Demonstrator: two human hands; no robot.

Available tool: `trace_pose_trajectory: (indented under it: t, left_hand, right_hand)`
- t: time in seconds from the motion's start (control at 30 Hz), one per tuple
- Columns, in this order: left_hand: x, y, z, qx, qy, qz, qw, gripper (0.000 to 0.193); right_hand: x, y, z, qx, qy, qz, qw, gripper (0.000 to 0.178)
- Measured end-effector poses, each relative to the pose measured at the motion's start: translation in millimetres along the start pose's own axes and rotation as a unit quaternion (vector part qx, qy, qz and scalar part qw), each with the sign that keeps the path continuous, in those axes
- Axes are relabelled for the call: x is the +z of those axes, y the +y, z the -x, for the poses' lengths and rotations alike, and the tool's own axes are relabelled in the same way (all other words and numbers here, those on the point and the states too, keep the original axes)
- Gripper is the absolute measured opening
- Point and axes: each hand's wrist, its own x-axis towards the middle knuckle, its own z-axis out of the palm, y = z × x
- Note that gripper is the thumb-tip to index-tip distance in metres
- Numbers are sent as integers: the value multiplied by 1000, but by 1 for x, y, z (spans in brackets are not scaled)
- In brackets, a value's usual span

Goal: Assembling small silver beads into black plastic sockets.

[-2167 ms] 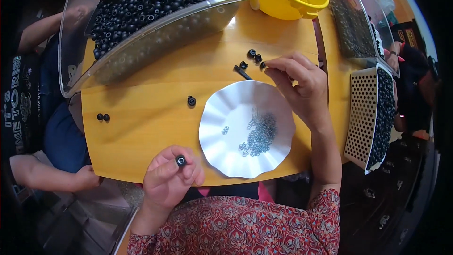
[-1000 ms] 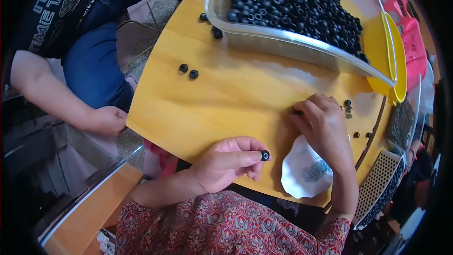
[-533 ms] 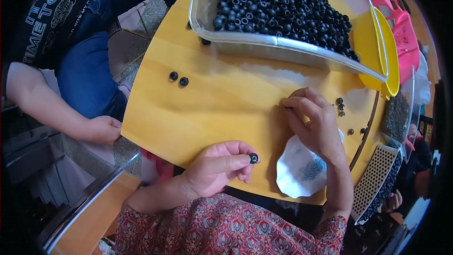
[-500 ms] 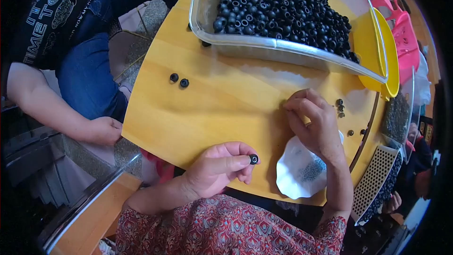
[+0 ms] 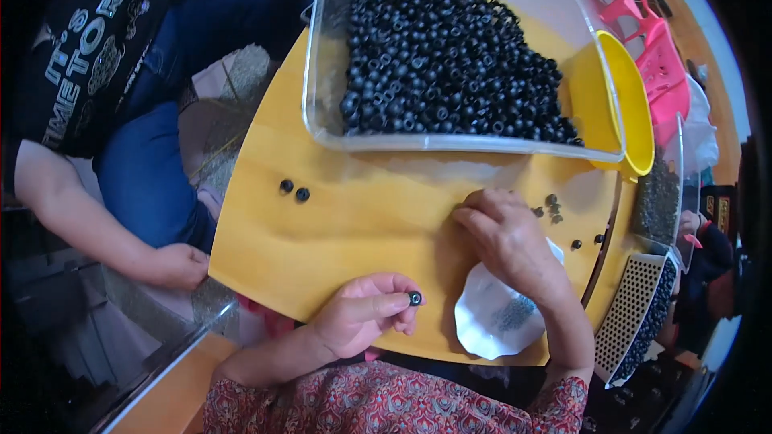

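Head view: the left hand (image 5: 362, 317) grips a black bead (image 5: 415, 298) between thumb and forefinger. From that hand, the right hand (image 5: 507, 237) lies at two o'clock, fingers bent, any grasp hidden; white plate (image 5: 478, 329) at three, clear tub (image 5: 466, 144) at one.

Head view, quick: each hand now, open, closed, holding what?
Left hand: closed, holding a small black piece.
Right hand: over the yellow table, fingertips hidden; open, closed or holding something cannot be told.
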Motion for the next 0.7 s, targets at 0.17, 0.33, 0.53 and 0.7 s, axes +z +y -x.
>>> trace_pose_trajectory:
  t: [0.17,0.33,0.53,0.7]
  left_hand:
    - [-3,5,-6,-17,-25,2,1000,23]
    - [-10,11,-8,-39,-6,9,999,24]
    - [-13,19,-12,-51,-43,43,997,21]
    - [-11,19,-16,-76,-77,40,993,22]
  right_hand:
    - [-15,-3,7,-15,-4,-6,1000,27]
    - [-94,-31,1,-59,191,-146,969,29]
    - [-111,17,-56,-14,238,-135,962,14]
    - [-116,36,-78,30,47,-82,995,14]
